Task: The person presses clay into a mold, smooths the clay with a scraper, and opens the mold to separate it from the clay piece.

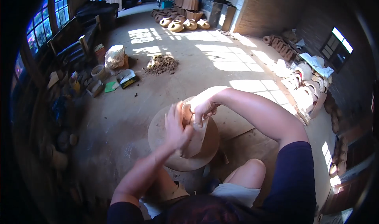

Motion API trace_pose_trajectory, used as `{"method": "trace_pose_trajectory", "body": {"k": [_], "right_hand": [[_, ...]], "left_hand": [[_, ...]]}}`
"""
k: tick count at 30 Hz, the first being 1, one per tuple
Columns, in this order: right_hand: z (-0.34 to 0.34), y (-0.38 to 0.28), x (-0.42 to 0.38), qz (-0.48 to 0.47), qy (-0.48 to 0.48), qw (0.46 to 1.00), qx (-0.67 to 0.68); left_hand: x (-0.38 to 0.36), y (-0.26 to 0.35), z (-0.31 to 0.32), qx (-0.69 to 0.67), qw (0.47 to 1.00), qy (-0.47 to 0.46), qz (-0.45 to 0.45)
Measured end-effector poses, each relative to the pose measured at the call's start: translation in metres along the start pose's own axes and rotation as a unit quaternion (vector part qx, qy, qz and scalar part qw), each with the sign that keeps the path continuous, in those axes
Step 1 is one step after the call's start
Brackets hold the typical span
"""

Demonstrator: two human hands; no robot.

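A round turntable stands between my knees. On it is a pale, straight-sided clay piece, with reddish-brown clay showing at its top between my hands. My left hand lies along the left side of the clay, fingers stretched out and slightly blurred. Bent down over the top from the far right, my right hand touches the piece. One of its digits points down the pale side and the other fingers are curled. Where my right fingers meet the clay is partly hidden.
Behind the turntable lies a heap of crumbled clay. Boxes and a bucket stand at left. Round pots line the back. Curved clay pieces are piled at right, near a small window.
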State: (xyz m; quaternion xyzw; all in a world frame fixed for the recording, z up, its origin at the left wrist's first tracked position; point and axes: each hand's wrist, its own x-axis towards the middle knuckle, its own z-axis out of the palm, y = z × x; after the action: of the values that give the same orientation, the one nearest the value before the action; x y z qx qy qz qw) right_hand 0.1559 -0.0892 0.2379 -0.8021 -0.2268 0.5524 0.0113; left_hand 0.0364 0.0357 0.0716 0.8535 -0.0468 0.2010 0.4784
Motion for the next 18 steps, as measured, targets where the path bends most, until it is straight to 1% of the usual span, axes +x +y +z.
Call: {"method": "trace_pose_trajectory", "body": {"k": [1,3,6,7,9,11,12,14,15,18], "right_hand": [[-0.002,0.002,0.002,0.002,-0.005,1.000,-0.009],[-0.003,0.003,0.008,0.004,-0.006,0.999,-0.040],[-0.003,0.003,-0.002,-0.006,0.028,0.999,-0.029],[0.000,-0.001,-0.008,-0.008,0.041,0.998,-0.051],[0.003,-0.007,-0.017,-0.024,0.069,0.992,-0.101],[-0.001,-0.003,-0.006,-0.019,0.038,0.993,-0.110],[-0.003,-0.001,-0.002,-0.012,0.026,0.993,-0.115],[-0.002,0.000,-0.002,-0.016,0.026,0.991,-0.132],[-0.002,0.000,-0.001,-0.014,0.027,0.991,-0.134],[-0.002,0.001,0.003,-0.014,0.018,0.990,-0.138]], "left_hand": [[-0.009,0.013,0.004,0.072,0.997,0.010,0.016],[-0.020,0.037,0.006,0.217,0.975,0.029,0.046],[0.003,0.020,-0.011,0.110,0.991,-0.056,0.053],[0.009,0.008,-0.021,0.094,0.988,-0.081,0.094],[0.026,-0.012,-0.035,0.106,0.974,-0.118,0.164],[0.046,-0.025,-0.048,0.113,0.955,-0.165,0.218],[0.057,-0.034,-0.052,0.138,0.943,-0.176,0.246],[0.074,-0.054,-0.058,0.181,0.915,-0.199,0.302],[0.076,-0.056,-0.066,0.207,0.909,-0.208,0.297],[0.070,-0.067,-0.083,0.242,0.924,-0.185,0.231]]}}
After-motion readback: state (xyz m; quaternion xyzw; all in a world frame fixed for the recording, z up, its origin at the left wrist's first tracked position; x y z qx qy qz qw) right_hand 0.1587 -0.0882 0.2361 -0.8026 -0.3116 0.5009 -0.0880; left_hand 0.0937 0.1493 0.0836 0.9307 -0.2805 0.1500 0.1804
